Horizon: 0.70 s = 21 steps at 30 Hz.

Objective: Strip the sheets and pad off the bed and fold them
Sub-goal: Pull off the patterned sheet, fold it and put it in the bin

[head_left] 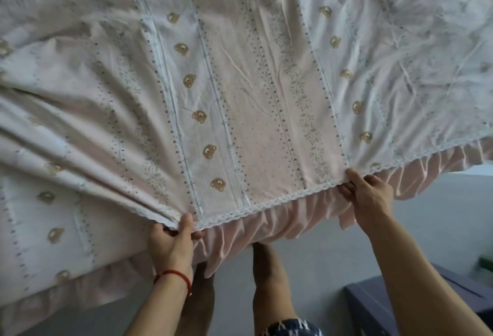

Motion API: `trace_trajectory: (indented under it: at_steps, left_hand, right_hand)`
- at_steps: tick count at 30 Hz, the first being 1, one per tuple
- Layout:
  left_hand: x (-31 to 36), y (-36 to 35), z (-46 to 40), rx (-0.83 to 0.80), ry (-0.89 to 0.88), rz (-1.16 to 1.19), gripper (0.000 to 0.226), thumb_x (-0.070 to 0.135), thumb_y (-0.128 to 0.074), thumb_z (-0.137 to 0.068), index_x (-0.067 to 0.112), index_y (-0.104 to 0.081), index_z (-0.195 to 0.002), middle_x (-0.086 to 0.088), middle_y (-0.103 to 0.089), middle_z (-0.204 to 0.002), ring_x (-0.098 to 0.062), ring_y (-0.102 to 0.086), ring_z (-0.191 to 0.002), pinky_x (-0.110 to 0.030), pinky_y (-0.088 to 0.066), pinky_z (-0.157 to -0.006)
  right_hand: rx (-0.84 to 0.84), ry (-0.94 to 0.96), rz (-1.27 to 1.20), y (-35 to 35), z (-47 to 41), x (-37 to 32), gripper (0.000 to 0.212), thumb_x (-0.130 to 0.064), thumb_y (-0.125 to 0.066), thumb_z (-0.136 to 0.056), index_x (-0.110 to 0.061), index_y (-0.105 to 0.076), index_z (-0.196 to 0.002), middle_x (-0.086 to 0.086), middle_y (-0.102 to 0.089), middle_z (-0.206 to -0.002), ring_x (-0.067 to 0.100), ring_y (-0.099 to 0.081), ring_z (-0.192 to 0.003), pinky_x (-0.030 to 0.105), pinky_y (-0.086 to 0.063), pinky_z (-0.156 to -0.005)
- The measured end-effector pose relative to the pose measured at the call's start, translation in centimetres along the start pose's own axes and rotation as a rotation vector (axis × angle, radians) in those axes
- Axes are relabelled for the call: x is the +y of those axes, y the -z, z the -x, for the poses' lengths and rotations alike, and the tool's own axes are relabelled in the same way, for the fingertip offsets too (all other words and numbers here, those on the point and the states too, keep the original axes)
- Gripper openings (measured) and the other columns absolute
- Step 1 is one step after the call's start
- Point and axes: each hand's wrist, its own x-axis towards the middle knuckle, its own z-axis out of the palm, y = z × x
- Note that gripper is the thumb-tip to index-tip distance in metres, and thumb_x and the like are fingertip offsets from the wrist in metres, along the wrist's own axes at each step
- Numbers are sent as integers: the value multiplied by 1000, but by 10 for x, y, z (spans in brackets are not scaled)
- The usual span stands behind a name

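- Illumination: soft, even, diffuse daylight; no glare recorded.
- Shadows: faint, confined to fabric folds at left of frame and beneath the sheet [240,82] edge.
- Sharpness: centre moderately crisp; upper corners smeared and blurred.
- Distortion: wide-angle bowing noted at the edges.

Both forearms are seen bare, with no sleeves reaching into view. A thin red cord bracelet [174,277] is worn around the wrist of the left hand [170,245]. Nothing is worn on the right hand [369,197] or its wrist. The legs are bare below dark blue shorts [292,328], which are printed with white letter-like marks.
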Motion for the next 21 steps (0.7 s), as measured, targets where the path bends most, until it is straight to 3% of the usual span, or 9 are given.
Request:
trace_trajectory:
  at_steps: [3,8,11,13,16,18,21]
  left_hand:
    - [-1,-1,-5,6,28,-22,20,20,-76,-89,11,-58,-91,-16,-73,-67,-28,-70,-56,-55,-62,-68]
    - [-7,7,-3,2,-26,-70,27,23,-81,-84,9,-58,-87,-12,-68,-55,-29,-69,-53,-58,-61,-67]
    - [-8,10,0,-7,-32,-77,27,26,-81,-84,10,-60,-89,-11,-70,-58,-30,-71,-55,-54,-62,-67]
    - [-9,9,-5,-2,18,-73,28,25,-83,-82,8,-63,-92,-11,-74,-65,-28,-72,-56,-52,-62,-66]
    - [-5,7,-11,-61,75,-88,33,22,-85,-79,3,-64,-95,-14,-75,-71,-28,-69,-52,-45,-61,-59]
    - [-3,7,-15,-98,99,-107,42,32,-90,-70,6,-66,-92,-14,-74,-73,-29,-67,-52,-42,-58,-56]
    - [4,16,-15,-111,49,-316,52,61,-82,-58,16,-68,-81,-2,-74,-70,-26,-70,-60,-46,-62,-60]
  right_hand:
    - [56,79,103,-13,11,5,26,-18,-81,-83,0,-68,-96,12,-69,-74,15,-66,-49,24,-57,-53]
    - [-117,58,166,-33,49,40,26,-25,-83,-83,-6,-71,-95,13,-77,-81,28,-74,-69,37,-60,-72]
    - [-109,66,181,-35,62,46,27,-27,-79,-88,-1,-71,-89,16,-76,-75,28,-73,-63,36,-61,-66]
    - [-113,127,408,-34,71,39,38,-36,-76,-90,-1,-72,-76,12,-73,-63,23,-69,-53,37,-61,-62]
    - [-133,293,1001,-45,95,20,50,-48,-64,-92,-11,-68,-57,1,-65,-47,15,-64,-46,35,-58,-61]
    - [-200,441,1199,-69,121,11,41,-50,-59,-94,-19,-66,-69,-4,-65,-54,10,-63,-54,29,-51,-58]
    - [-530,786,1171,-126,162,13,21,-48,-57,-99,-28,-64,-100,-11,-66,-91,2,-61,-77,20,-46,-62]
